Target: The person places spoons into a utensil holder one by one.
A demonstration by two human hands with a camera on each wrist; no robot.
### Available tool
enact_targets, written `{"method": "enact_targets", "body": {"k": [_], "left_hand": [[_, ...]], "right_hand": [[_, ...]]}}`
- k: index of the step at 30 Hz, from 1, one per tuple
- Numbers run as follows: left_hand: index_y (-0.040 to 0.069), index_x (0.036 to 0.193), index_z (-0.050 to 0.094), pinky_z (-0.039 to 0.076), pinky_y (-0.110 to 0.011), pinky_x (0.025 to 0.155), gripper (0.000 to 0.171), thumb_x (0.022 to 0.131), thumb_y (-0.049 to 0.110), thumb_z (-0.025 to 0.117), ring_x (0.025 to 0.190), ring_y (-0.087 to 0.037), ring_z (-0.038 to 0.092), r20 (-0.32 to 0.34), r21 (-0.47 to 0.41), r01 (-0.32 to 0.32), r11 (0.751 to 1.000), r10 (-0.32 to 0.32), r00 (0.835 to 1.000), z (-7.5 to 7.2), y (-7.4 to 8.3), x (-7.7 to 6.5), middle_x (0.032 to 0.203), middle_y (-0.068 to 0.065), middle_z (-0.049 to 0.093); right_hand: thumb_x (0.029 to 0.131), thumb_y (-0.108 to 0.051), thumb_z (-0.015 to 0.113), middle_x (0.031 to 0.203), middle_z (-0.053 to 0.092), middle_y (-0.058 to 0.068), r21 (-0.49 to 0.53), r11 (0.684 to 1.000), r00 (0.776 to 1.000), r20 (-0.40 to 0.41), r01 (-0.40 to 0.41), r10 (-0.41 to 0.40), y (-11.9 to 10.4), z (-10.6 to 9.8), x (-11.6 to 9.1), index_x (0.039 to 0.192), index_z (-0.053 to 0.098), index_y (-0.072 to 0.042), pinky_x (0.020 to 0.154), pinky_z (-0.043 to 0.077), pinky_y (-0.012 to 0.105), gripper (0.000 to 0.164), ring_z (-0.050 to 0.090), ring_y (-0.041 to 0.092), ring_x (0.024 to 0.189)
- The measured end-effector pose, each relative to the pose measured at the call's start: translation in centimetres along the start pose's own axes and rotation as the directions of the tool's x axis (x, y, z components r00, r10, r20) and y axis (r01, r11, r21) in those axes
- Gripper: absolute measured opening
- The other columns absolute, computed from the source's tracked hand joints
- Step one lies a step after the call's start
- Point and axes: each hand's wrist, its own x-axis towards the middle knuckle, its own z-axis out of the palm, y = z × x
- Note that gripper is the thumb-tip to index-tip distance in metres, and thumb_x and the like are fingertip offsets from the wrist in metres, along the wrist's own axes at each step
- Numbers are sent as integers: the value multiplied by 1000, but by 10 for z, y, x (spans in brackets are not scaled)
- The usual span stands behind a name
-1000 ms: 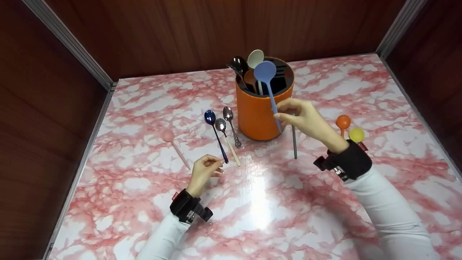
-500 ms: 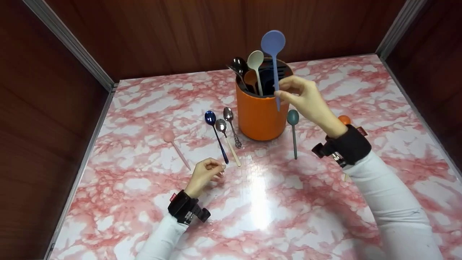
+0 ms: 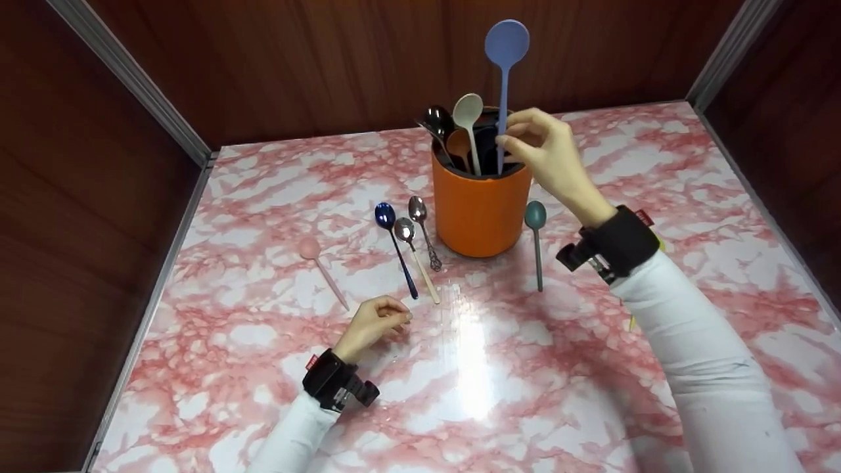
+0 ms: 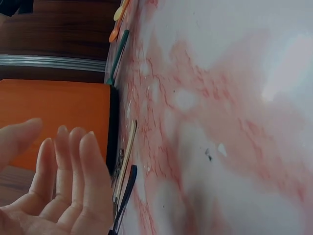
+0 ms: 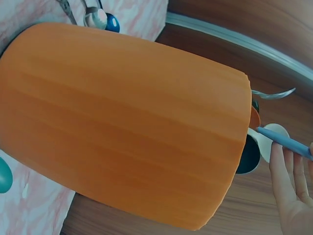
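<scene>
In the head view my right hand (image 3: 552, 154) pinches a periwinkle-blue spoon (image 3: 506, 46) by its handle, bowl up and nearly upright. The handle's lower end overlaps the mouth of an orange utensil holder (image 3: 481, 213); the right wrist view shows the handle tip (image 5: 261, 129) right by the rim. Standing in the holder are a cream spoon (image 3: 468, 108), a black spoon (image 3: 436, 119) and a brown one (image 3: 458, 141). Low over the table, my left hand (image 3: 371, 325) has loosely bent fingers and holds nothing. It is nearest to a dark blue spoon (image 3: 385, 215).
A cream-handled spoon (image 3: 405, 228) and an ornate silver spoon (image 3: 418, 209) lie left of the holder, a pink spoon (image 3: 310, 248) farther left. Right of it lies a green spoon (image 3: 535, 215). My right forearm mostly hides a yellow utensil (image 3: 659, 243). Wooden panels enclose the marbled table.
My right hand has raised the periwinkle spoon from in front of the holder to above its mouth, turning it more upright. My left hand has drawn back slightly from the dark blue spoon's handle.
</scene>
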Motion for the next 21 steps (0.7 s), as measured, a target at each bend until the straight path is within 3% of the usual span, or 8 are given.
{"method": "enact_targets", "body": {"k": [11,21], "left_hand": [[-12,100,60,60,-35,65,18,87,0,62,70,-18,66,33,34,-25,999,24,999,-5,-4,-3,91,-18,69],[-15,105,59,60,-37,62,24,89,3,62,70,-21,67,59,77,-33,996,29,998,-10,-5,-3,94,-23,68]], "right_hand": [[88,9,63,88,67,13,48,998,1000,9,-28,27,3,14,11,101,63,6,70,58,20,13,66,9,76],[88,10,62,85,65,1,32,998,997,59,-52,50,9,29,16,102,62,9,72,59,25,14,65,10,75]]}}
